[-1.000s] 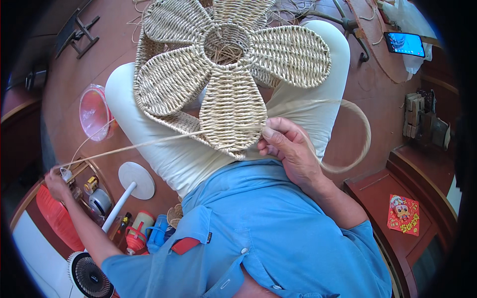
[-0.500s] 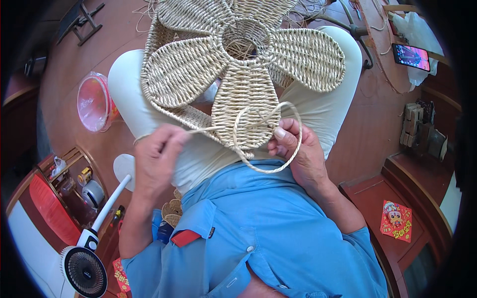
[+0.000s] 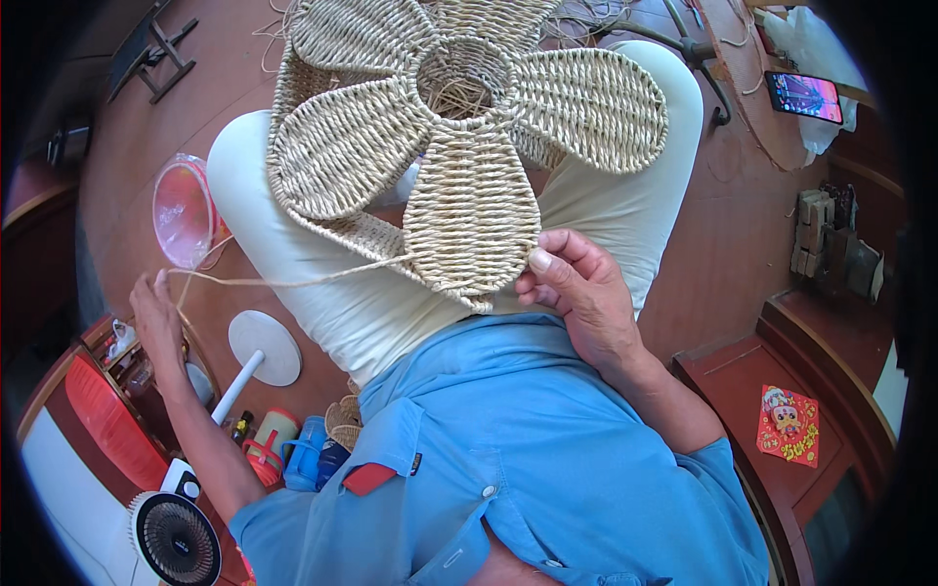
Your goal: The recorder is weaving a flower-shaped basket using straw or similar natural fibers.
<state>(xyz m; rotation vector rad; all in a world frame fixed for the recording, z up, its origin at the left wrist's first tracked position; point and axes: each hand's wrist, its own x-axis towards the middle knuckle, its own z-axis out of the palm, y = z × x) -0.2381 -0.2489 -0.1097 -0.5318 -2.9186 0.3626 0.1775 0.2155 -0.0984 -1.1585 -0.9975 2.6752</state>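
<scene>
A flower-shaped basket woven from pale twisted straw rope lies across my thighs, its front petal (image 3: 472,210) pointing toward me. My right hand (image 3: 586,298) pinches the lower right edge of that petal between thumb and fingers. Far out to the left, my left hand (image 3: 158,317) has hold of a straw cord (image 3: 293,283). The cord stretches from the front petal's left edge to my left fingers, and a slack length hangs beside them. Beneath the petals, the basket's woven side wall (image 3: 366,234) shows in part. Loose straw is visible through the round centre opening (image 3: 459,83).
A pink basin wrapped in plastic (image 3: 184,210) stands left of my knee. Nearer are a white stand base (image 3: 264,349), a fan (image 3: 176,537) and a blue bottle (image 3: 306,454). At the right lie a lit phone (image 3: 804,97) and wooden blocks (image 3: 811,232).
My left hand has swung far out to the left, drawing the cord with it. The loop over the front petal has gone. The right hand stays at the petal's edge.
</scene>
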